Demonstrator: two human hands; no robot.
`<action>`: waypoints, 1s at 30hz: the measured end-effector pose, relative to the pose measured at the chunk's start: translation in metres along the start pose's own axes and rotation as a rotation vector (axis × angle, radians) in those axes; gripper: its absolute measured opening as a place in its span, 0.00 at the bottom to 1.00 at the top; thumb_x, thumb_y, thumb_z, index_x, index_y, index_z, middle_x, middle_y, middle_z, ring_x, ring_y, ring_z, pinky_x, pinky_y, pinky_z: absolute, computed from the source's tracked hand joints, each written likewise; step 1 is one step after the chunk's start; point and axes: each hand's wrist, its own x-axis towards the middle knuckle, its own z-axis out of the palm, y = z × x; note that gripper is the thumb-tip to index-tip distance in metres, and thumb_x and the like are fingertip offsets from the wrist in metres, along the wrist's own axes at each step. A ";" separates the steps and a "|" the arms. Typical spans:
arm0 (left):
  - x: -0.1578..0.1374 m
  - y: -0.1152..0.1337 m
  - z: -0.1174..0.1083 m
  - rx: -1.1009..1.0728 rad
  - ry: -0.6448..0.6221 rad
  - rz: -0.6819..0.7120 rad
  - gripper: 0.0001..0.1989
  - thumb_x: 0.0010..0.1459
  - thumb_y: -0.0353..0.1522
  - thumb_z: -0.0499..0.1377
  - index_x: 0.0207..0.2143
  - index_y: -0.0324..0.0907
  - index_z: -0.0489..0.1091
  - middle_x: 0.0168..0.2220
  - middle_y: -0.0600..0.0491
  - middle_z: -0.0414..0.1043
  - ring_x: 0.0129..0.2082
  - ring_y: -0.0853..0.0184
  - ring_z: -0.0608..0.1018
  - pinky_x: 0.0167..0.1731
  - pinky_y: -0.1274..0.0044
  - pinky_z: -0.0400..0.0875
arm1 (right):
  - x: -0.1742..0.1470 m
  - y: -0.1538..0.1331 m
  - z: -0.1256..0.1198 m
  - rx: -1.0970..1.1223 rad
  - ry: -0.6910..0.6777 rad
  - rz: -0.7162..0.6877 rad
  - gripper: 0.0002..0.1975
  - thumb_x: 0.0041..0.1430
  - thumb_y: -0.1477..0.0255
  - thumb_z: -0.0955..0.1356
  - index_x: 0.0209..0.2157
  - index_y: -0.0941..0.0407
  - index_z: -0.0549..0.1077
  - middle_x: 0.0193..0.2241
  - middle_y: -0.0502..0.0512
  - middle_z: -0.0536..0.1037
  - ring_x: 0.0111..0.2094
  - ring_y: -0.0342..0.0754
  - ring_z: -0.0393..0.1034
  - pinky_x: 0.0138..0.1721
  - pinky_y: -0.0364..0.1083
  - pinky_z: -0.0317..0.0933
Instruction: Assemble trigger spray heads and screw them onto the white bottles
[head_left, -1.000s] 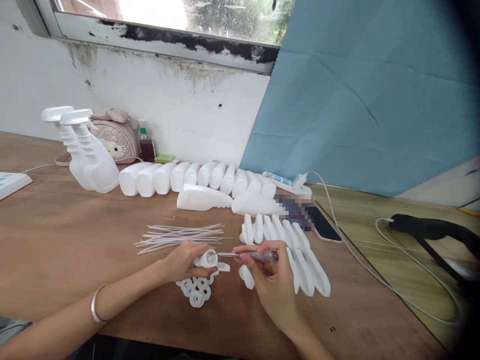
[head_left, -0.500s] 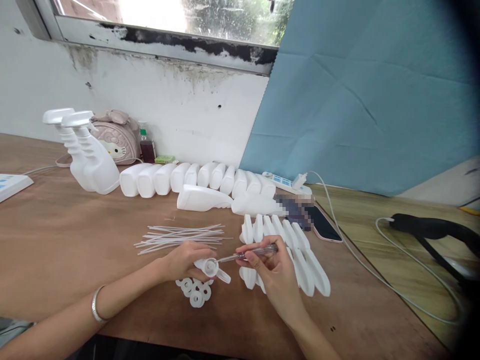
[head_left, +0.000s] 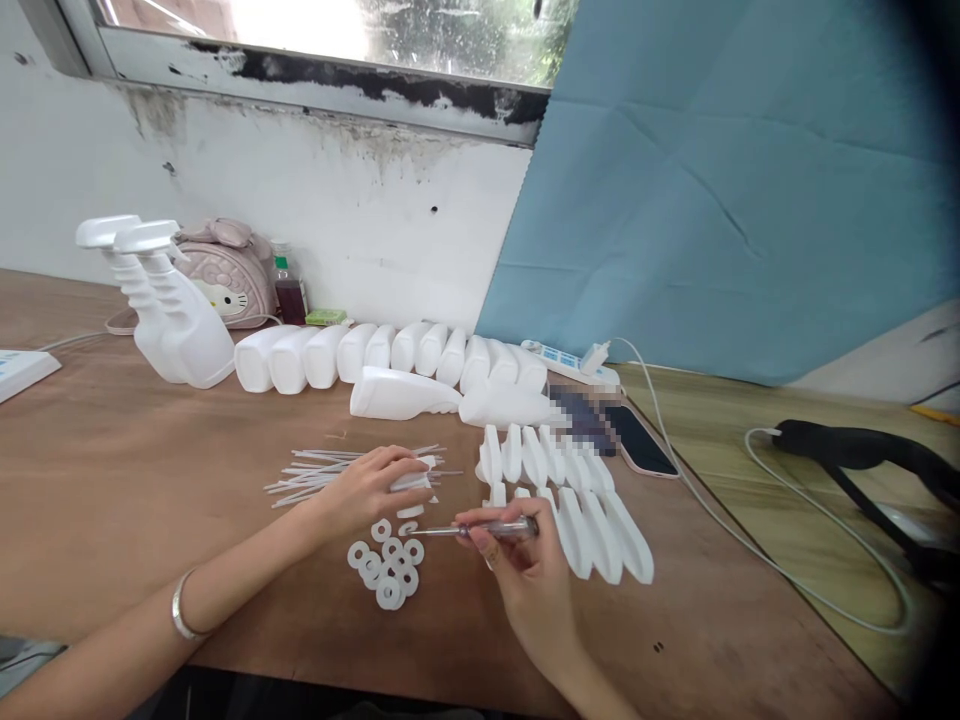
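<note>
"Where's the white part [head_left: 413,481]?"

"In the left hand [head_left: 366,490], over the white sticks [head_left: 289,488], farther from the near edge of the bench [head_left: 187,460] than the ring pile [head_left: 386,568]. The fingers curl round it and hide much of it."

"And the right hand [head_left: 523,568]?"

"It pinches the screwdriver [head_left: 516,527] by its clear handle, shaft pointing towards the bench's left edge. The tip is at a loose ring [head_left: 407,528]; whether they touch, I can't tell."

"How would they handle?"

"I'd expect the part to be light, stiff and rather slick; grip it round the body, leaving its mouth free. The screwdriver looks rigid, so hold the handle. The rings seem thin and easily scattered; lift one by its rim."

"What differs from half a second ago?"

"The part's mouth faced us, with the tip beside it. Now it's turned away, farther from the near edge; the tip has moved to the rings, and more of those show."
</note>
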 end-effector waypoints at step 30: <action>0.081 -0.020 0.026 0.327 -0.073 0.189 0.05 0.59 0.25 0.50 0.36 0.40 0.64 0.41 0.50 0.71 0.41 0.63 0.70 0.39 0.73 0.61 | -0.026 0.036 0.009 -0.506 -0.309 -0.866 0.10 0.57 0.83 0.61 0.40 0.58 0.59 0.39 0.63 0.75 0.42 0.47 0.71 0.40 0.45 0.70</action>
